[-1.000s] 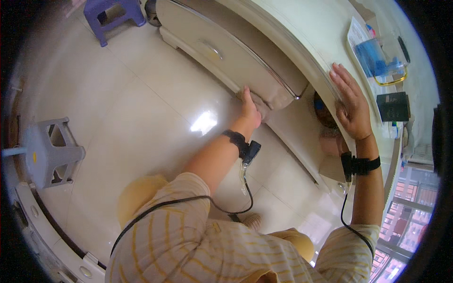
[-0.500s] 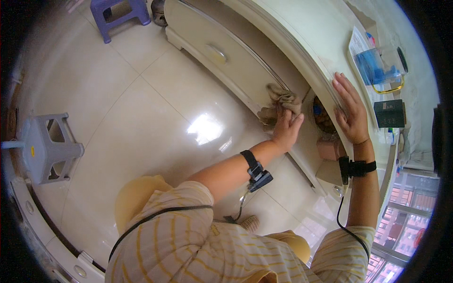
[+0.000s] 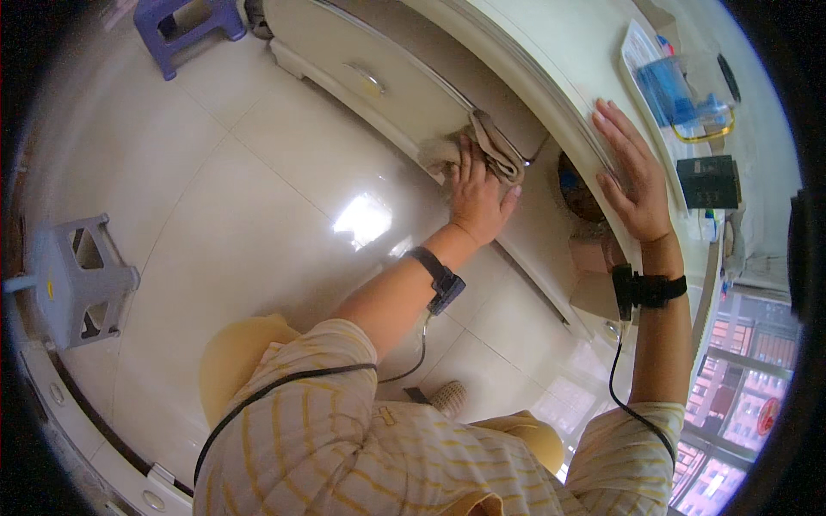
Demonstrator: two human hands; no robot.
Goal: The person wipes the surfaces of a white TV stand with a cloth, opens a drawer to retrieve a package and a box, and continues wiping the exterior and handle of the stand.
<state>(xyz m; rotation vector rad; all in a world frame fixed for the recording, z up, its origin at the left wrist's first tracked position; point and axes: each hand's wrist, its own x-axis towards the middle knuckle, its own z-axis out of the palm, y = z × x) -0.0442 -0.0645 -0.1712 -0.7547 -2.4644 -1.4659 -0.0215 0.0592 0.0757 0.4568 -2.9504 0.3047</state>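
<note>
Against the drawer front (image 3: 404,107), left grip (image 3: 478,205) lies flattened over the cloth (image 3: 494,148); press evenly. Right grip (image 3: 637,185) rests spread, empty, on the bench (image 3: 555,34).

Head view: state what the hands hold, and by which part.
The left hand holds a beige cloth by its middle, between bunched folds, at the drawer front; the right hand, open, holds nothing.

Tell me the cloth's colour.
The cloth under the left hand is greyish beige, best seen in the head view.
</note>
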